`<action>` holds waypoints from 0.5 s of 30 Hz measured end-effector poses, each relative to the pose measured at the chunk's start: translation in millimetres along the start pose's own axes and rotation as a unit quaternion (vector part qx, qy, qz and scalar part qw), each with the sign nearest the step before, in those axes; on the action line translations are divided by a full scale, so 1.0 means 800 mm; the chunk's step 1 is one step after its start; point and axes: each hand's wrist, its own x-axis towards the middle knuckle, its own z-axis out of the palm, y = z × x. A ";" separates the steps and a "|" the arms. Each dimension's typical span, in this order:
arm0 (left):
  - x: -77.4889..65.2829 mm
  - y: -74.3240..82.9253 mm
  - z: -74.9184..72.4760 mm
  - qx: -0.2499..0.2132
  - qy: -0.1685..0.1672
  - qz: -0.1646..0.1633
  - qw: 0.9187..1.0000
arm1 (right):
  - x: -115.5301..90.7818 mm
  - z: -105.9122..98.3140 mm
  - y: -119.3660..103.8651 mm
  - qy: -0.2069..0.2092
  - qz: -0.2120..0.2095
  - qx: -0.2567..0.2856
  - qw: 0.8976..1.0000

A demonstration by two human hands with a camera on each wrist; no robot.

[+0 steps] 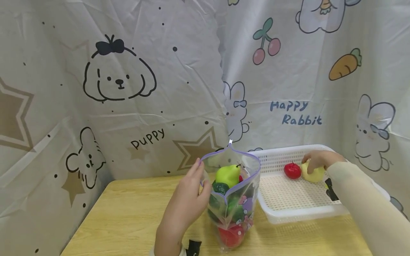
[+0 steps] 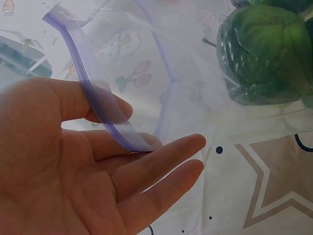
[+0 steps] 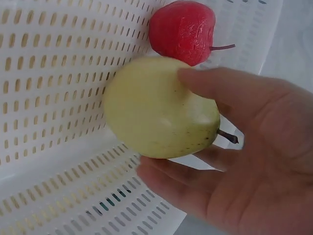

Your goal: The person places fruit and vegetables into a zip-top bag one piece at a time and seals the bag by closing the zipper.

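Observation:
A clear zip bag [image 1: 253,192] with a purple zip rim stands upright with its mouth open. My left hand [image 1: 189,195] is at its left edge; in the left wrist view, the thumb and a finger pinch the purple rim [image 2: 90,93]. Inside the bag are a green pear [image 1: 228,176], a dark green bell pepper [image 2: 266,54] and a red round item [image 1: 231,235] at the bottom. My right hand [image 1: 323,160] grips a pale yellow stemmed fruit [image 3: 156,112] in the white basket [image 1: 294,216]. Beside that fruit lies a red apple-like fruit [image 3: 182,32].
The bag and basket stand side by side on a wooden table [image 1: 128,213]. Behind them hangs a printed curtain [image 1: 179,81]. The basket's raised rim surrounds the fruit. Dark straps show near both wrists.

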 end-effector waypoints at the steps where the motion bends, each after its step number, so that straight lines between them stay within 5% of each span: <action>1: 0.000 0.000 0.000 0.000 0.000 -0.001 1.000 | 0.000 0.001 0.001 -0.007 0.013 0.010 1.000; 8: -0.001 0.000 0.000 -0.001 -0.006 -0.004 1.000 | -0.001 0.011 0.000 -0.067 0.037 0.015 0.997; 15: -0.001 -0.001 -0.001 -0.001 -0.005 -0.001 1.000 | -0.010 0.018 0.001 -0.024 0.029 0.042 0.998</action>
